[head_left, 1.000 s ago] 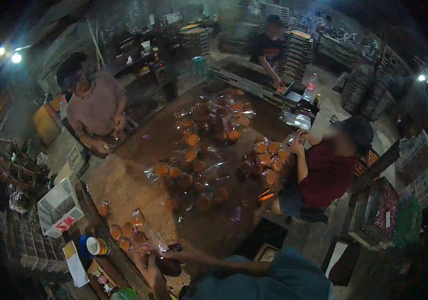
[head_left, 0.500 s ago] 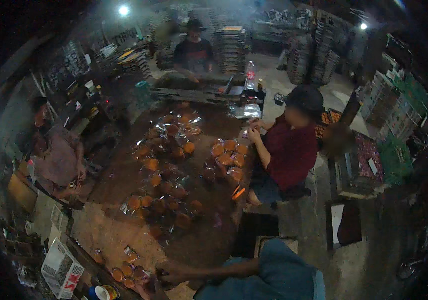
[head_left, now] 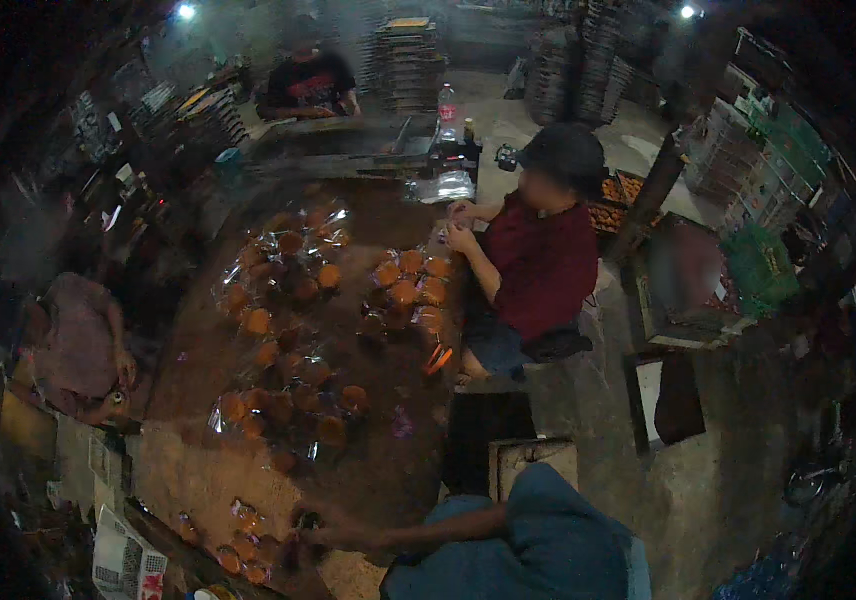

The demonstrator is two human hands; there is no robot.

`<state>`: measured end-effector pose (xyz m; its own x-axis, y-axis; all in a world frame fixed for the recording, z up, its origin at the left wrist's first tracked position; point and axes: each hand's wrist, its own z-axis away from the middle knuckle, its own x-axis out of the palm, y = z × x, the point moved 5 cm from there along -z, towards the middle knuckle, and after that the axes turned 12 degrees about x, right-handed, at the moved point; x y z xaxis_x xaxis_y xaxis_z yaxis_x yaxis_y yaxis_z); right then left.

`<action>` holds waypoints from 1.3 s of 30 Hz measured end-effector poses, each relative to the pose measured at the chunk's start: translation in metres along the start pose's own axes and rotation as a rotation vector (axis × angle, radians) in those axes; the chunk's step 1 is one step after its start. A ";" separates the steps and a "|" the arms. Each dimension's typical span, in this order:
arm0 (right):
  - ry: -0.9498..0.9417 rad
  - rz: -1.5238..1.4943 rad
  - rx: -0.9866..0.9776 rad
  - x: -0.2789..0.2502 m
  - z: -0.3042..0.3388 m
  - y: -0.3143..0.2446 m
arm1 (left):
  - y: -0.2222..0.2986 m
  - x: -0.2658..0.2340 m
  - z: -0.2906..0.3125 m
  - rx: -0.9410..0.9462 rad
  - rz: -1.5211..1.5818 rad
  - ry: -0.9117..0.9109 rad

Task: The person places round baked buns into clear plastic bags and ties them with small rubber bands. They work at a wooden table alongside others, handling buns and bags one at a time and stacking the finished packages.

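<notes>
Low on the table, my right hand (head_left: 318, 536) reaches in from the right with its fingers curled in. Something small and dark is at its fingertips, too dim to name. My left hand (head_left: 294, 566) is just below and beside it, so shadowed that its fingers cannot be made out. Close to their left lies a small group of round orange-brown pieces (head_left: 245, 552) in clear plastic. Many more bagged round pieces (head_left: 293, 400) are spread up the brown table (head_left: 378, 480), with another cluster (head_left: 410, 285) near its right edge.
A person in a dark red shirt (head_left: 548, 255) sits at the right edge, hands together over the table. Another person (head_left: 83, 340) sits at the left, a third (head_left: 310, 82) at the back. Orange-handled scissors (head_left: 438, 360), a bottle (head_left: 447, 108) and a white printed box (head_left: 126, 560) are nearby.
The whole view has shifted, so the far table and people appear further left and higher. My hands stay together beside the near packets. The person in red keeps both hands together.
</notes>
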<state>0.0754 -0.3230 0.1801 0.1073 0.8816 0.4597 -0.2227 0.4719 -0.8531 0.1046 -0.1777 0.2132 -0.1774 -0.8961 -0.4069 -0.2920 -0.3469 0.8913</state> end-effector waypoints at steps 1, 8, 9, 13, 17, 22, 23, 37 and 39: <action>0.029 0.053 -0.047 -0.004 -0.009 0.017 | 0.000 0.000 0.000 0.001 -0.007 0.001; 0.192 0.596 -0.429 0.024 -0.167 0.240 | 0.000 0.002 -0.003 0.003 -0.068 0.030; 0.193 0.672 -0.492 0.020 -0.170 0.253 | 0.000 0.002 -0.003 0.002 -0.074 0.038; -0.020 0.390 -0.134 -0.012 -0.127 0.214 | 0.003 0.005 0.002 0.009 -0.097 0.068; -0.115 0.107 0.240 -0.039 -0.056 0.094 | 0.006 0.005 0.009 -0.049 -0.272 -0.069; -0.137 0.277 0.068 -0.011 -0.049 0.035 | 0.018 -0.011 0.000 0.021 -0.353 -0.075; -0.191 0.252 0.105 -0.006 -0.049 0.042 | 0.016 -0.014 -0.002 -0.048 -0.358 -0.068; -0.201 0.338 0.178 -0.115 -0.087 0.101 | -0.021 -0.023 0.010 -0.068 0.071 0.243; 0.036 0.219 0.309 -0.194 -0.086 0.127 | -0.032 -0.043 0.026 -0.178 0.012 0.210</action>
<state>0.1096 -0.4334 -0.0391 0.0580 0.9636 0.2611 -0.5254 0.2518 -0.8127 0.0970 -0.1206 0.1969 0.0244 -0.9317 -0.3623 -0.1180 -0.3626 0.9244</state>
